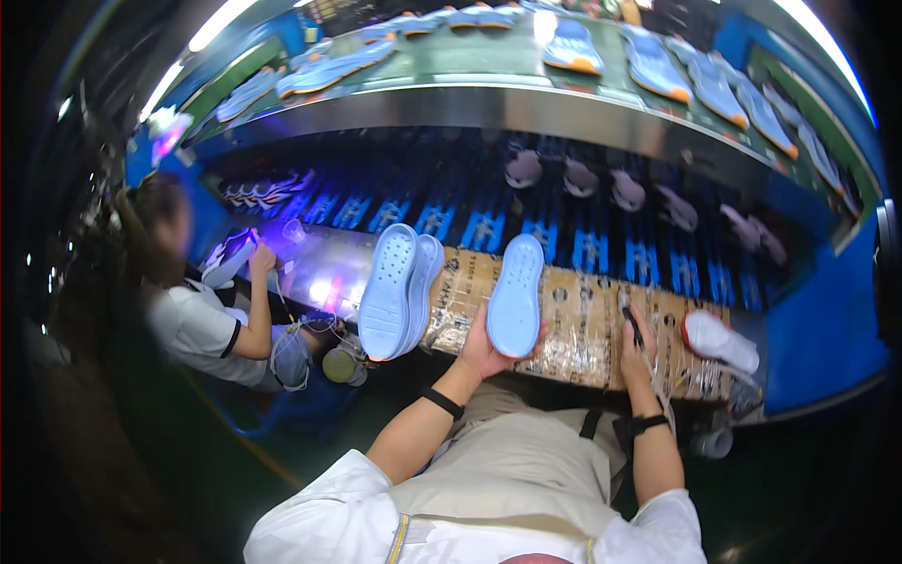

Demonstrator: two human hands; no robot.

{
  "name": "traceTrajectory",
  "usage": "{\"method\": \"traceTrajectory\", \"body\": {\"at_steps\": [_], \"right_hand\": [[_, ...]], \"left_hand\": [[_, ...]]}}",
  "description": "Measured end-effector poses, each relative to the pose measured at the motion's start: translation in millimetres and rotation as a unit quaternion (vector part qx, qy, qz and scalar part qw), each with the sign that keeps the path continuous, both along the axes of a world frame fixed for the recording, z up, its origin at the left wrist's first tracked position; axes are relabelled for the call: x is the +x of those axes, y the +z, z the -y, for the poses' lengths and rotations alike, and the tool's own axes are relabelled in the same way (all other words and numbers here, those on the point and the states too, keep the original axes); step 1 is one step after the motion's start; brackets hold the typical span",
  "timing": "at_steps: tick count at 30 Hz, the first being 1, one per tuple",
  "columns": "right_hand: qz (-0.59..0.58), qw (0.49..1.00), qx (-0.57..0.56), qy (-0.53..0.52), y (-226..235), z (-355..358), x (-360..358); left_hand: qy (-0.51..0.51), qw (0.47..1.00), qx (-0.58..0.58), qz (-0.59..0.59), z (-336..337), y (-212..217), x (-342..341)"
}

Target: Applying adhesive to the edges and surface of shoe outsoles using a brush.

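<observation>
A light blue shoe sole (515, 305) stands tilted up in front of me over a cardboard-covered worktop. My left hand (480, 350) is closed around its lower end, thumb on the left edge and fingers mostly hidden behind it. To its right, my right hand (638, 352) grips a slim black pen-like tool (634, 326). The tool's kind is too small to tell, and it is apart from the sole. Left of the held sole, several light blue soles (386, 291) stand stacked together, their holed faces toward me.
The taped cardboard (583, 324) covers the worktop. At its right lies a white shoe-shaped piece (719, 341). Beyond, shoe uppers (581, 179) sit on a dark and blue conveyor (484, 230). An upper shelf (460, 70) carries more soles. At left a person (207, 315) works under purple light.
</observation>
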State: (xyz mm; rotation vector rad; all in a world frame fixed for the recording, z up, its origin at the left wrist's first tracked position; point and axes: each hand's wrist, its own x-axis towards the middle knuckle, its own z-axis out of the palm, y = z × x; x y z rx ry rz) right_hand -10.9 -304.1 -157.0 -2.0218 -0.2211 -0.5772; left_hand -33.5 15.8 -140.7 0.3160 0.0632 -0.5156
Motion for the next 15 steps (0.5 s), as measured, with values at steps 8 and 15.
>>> {"method": "traceTrajectory", "body": {"at_steps": [8,15], "right_hand": [[-0.037,0.999,0.011,0.000,3.3,-3.5,0.8],[-0.091,0.991,0.095,-0.007,-17.3,7.0,3.1]], "left_hand": [[-0.011,1.000,-0.015,0.011,-2.7,2.4,-0.7],[-0.013,0.999,0.018,0.030,3.7,3.6,0.4]]}}
